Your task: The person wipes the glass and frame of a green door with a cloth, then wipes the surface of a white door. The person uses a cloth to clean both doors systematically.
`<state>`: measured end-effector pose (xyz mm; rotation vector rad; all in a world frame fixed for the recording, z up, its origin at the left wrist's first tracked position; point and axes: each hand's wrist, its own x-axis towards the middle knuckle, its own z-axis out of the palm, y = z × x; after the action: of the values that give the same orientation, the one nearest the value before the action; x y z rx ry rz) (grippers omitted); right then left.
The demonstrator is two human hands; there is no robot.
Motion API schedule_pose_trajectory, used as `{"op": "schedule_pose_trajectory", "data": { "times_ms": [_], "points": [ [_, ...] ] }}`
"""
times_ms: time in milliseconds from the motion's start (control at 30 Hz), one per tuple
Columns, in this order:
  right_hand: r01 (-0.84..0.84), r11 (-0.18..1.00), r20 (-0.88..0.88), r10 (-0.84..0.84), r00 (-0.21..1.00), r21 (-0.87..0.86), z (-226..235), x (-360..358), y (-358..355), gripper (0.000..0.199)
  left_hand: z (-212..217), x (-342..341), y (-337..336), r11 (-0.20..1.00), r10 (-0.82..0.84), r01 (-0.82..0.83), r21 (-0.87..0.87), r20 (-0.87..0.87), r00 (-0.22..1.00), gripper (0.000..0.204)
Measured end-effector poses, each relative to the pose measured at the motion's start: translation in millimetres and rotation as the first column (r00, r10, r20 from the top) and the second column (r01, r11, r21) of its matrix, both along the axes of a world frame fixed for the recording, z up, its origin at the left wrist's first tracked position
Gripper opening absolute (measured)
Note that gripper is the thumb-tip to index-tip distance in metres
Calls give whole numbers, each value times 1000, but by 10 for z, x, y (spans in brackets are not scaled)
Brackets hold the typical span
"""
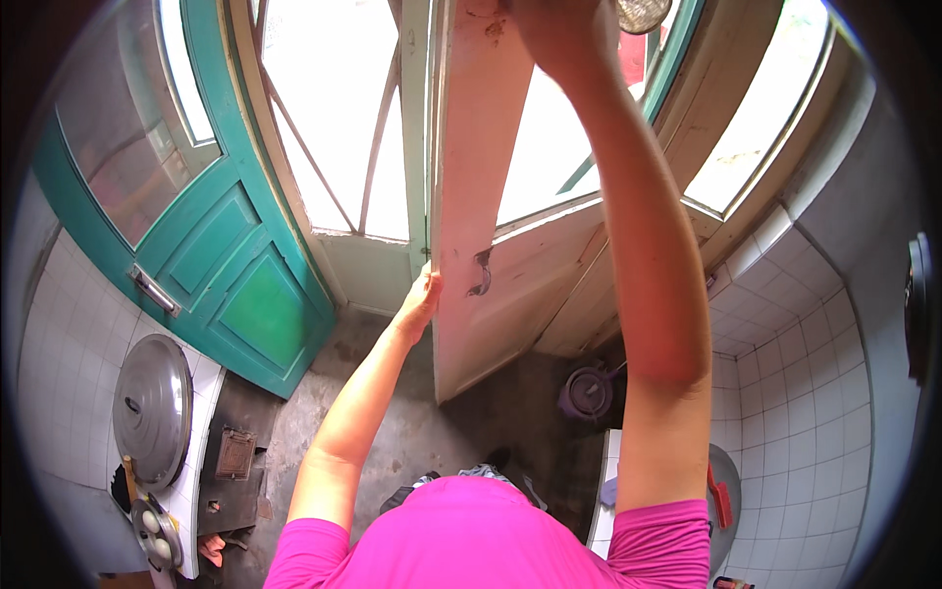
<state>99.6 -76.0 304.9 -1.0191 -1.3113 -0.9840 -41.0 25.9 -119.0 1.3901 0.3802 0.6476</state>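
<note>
A pale, worn wooden door (pixel 466 196) with a glazed upper part and a small metal handle (pixel 481 273) stands ajar in front of me. My left hand (pixel 422 302) grips its free edge, the fingers partly hidden behind it. Raised high, my right hand (pixel 564 34) is at the upper part of the same door; its fingers are blurred and cut off by the top of the view. Next to that wrist shows part of a round, shiny, patterned thing (pixel 643 12), whose kind I cannot make out.
A green door (pixel 221 255) with a metal handle stands at the left. Below it, a tiled stove counter holds a large grey lid (pixel 152 412) and a pan of pale round things (pixel 155 535). A purple bucket (pixel 589 393) sits behind the door; a red brush (pixel 721 501) lies at right.
</note>
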Motion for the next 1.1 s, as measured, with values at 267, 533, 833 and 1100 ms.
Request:
{"op": "schedule_pose_trajectory", "data": {
  "times_ms": [267, 533, 833, 1100],
  "points": [
    [-110, 987, 72, 119, 990, -117, -2169, -253, 89, 33, 161, -23, -99, 932, -125, 159, -326, 122, 985, 106],
    [-84, 919, 33, 104, 994, -385, -2766, -541, -654, 37, 205, -55, -303, 979, -31, 35, -203, 25, 999, 89],
    [-305, 940, -205, 333, 921, 156, -368, -227, -320, 46, 113, -46, -373, 1000, 7, -8, -12, -34, 999, 93],
    [13, 996, -68, -7, 998, 91, -1584, -112, 89, 50, 157, -100, -515, 990, -141, 141, -19, 3, 990, 84]
  ]
}}
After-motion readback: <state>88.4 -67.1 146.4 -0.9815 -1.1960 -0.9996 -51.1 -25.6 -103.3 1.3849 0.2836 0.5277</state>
